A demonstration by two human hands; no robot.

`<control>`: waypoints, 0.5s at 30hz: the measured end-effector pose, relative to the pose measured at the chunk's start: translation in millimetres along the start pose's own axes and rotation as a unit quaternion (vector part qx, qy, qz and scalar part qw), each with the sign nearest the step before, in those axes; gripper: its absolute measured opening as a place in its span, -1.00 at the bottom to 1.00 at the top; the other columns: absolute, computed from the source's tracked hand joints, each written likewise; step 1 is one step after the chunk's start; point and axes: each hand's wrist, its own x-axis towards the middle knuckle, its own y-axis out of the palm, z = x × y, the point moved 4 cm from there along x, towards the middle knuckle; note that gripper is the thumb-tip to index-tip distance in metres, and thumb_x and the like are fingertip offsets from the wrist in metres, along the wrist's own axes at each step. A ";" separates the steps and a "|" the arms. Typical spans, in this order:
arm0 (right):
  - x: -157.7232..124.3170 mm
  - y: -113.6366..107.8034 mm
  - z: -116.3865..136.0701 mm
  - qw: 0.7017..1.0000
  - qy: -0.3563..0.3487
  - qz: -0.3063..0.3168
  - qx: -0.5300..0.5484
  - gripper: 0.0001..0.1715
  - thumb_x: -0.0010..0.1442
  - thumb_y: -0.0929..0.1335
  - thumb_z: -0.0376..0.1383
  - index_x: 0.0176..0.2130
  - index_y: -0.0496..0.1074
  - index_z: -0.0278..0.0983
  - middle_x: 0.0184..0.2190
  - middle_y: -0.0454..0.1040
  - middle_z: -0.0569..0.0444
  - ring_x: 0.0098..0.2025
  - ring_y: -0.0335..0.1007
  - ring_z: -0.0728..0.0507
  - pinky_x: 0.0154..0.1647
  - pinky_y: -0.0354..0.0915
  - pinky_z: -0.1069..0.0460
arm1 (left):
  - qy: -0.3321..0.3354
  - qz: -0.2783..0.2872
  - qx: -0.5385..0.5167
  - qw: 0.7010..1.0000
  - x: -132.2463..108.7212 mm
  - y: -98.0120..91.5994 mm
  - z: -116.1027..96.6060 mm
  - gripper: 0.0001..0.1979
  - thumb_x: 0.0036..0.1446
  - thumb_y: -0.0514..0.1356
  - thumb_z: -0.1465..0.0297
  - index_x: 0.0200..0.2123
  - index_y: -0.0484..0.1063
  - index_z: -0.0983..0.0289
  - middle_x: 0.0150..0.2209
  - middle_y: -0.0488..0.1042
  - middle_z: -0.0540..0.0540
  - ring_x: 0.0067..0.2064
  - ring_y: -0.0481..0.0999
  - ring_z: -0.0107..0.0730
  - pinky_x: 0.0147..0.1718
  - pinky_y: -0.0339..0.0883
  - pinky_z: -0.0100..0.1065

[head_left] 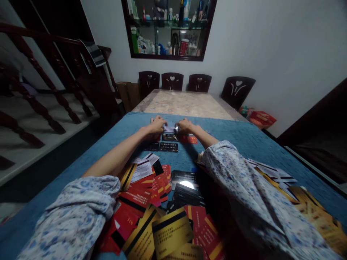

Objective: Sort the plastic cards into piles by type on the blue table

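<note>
Both arms reach to the far part of the blue cloth. Between my hands lies a white card (170, 129) with a glossy glint at its right end. My left hand (157, 125) has its fingers curled onto the card's left edge, and my right hand (184, 126) grips the right edge. Just nearer is a black card (170, 137), flanked by red cards partly under my hands, such as the orange-red card (192, 139) below my right wrist. Another black card (168, 147) sits in the row closer to me. My fingertips are small and partly hidden.
A loose heap of red cards (135, 198), gold cards (172, 231) and black cards (187, 196) covers the near cloth. More gold cards (317, 213) and white cards (273, 171) spread at the right. Dark chairs (172, 81) stand beyond the table's bare far end (184, 103).
</note>
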 end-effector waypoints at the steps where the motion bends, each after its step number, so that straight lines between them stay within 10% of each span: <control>1: -1.3 -1.0 0.2 1.000 0.000 -0.005 -0.001 -0.41 0.24 0.39 -0.15 0.24 0.44 -0.15 0.20 0.44 -0.16 0.29 0.15 -0.43 0.17 0.24 -0.23 | 0.003 -0.012 0.001 1.000 -3.8 -2.3 0.7 -0.63 0.09 0.14 0.51 -0.04 0.55 0.24 0.06 0.52 0.27 0.24 0.19 0.16 0.09 0.12 0.14; 15: -28.3 -30.9 46.5 0.986 -0.095 -0.136 0.033 -0.59 0.25 0.32 -0.33 0.05 0.58 -0.20 0.05 0.51 -0.14 0.18 0.21 -0.36 0.01 0.18 -0.15 | -0.004 -0.118 0.006 0.993 -94.9 -35.6 7.6 -0.78 0.16 0.12 0.46 -0.24 0.58 0.27 -0.06 0.53 0.25 0.14 0.24 0.09 0.03 0.12 0.09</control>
